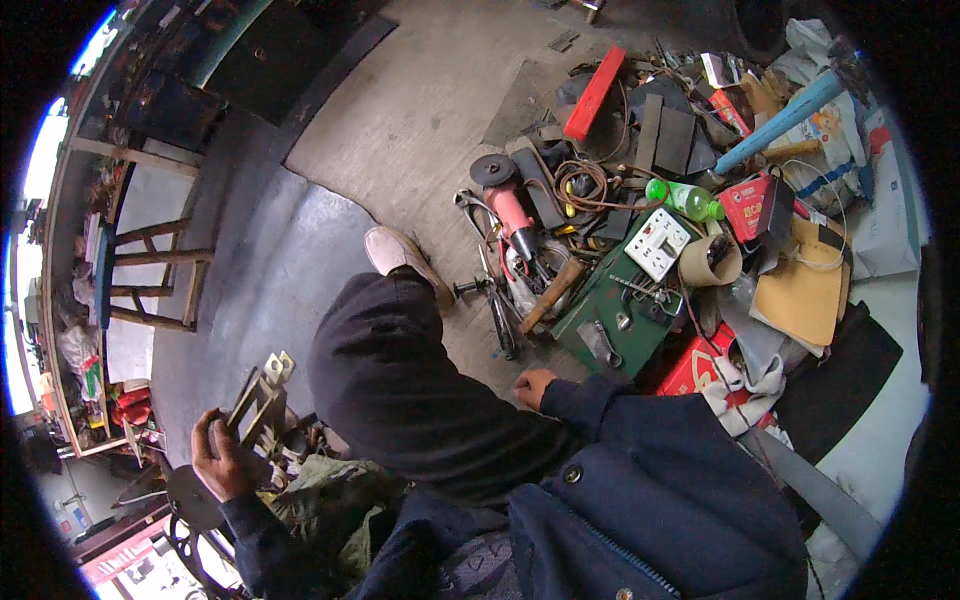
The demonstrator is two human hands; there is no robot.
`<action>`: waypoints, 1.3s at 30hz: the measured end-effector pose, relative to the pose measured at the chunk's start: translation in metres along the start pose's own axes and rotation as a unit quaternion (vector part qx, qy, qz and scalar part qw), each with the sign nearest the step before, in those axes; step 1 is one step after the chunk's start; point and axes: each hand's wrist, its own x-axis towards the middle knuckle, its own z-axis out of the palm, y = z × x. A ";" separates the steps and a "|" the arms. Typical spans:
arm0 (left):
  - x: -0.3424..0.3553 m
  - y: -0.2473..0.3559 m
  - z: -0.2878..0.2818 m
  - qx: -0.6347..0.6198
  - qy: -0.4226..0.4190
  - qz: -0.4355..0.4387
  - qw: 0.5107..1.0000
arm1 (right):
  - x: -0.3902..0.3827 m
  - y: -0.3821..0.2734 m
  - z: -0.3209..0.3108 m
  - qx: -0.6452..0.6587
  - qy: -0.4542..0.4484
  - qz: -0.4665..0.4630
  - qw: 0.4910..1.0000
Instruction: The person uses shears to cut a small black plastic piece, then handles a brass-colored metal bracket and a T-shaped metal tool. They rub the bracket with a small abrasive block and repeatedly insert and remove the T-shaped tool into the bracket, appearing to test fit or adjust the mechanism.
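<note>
The person's left hand was raised beyond the dark sleeve at lower left, its fingers bent and closed on the near edge of a metal bracket. The bracket stood up and out from the fingertips, on the hand's inner side, its far end showing two pierced tabs. The right hand was well apart from it, across the bent dark-trousered leg; its fingers were loosely curled, and whether they held anything could not be told, as the leg partly hid them.

Just beyond the right hand lay a green toolbox, with a white socket strip on its far side and a wooden-handled hammer beside it. A pale shoe was planted to the left of these tools. Farther off were a red angle grinder, a coiled brown cable and a green bottle. Away to the left stood a wooden stool; at the far side of the pile, a red bar lay near the bare concrete floor.
</note>
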 end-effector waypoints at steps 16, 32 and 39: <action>-0.010 0.013 0.004 -0.023 0.039 0.001 0.999 | 0.051 -0.040 -0.024 -0.152 0.088 0.065 0.982; -0.015 0.011 0.011 -0.079 0.071 0.002 0.994 | 0.055 -0.040 -0.034 -0.105 0.118 0.204 0.966; -0.017 0.001 0.008 -0.078 0.067 -0.002 0.995 | 0.024 -0.015 -0.017 -0.142 0.120 0.255 0.949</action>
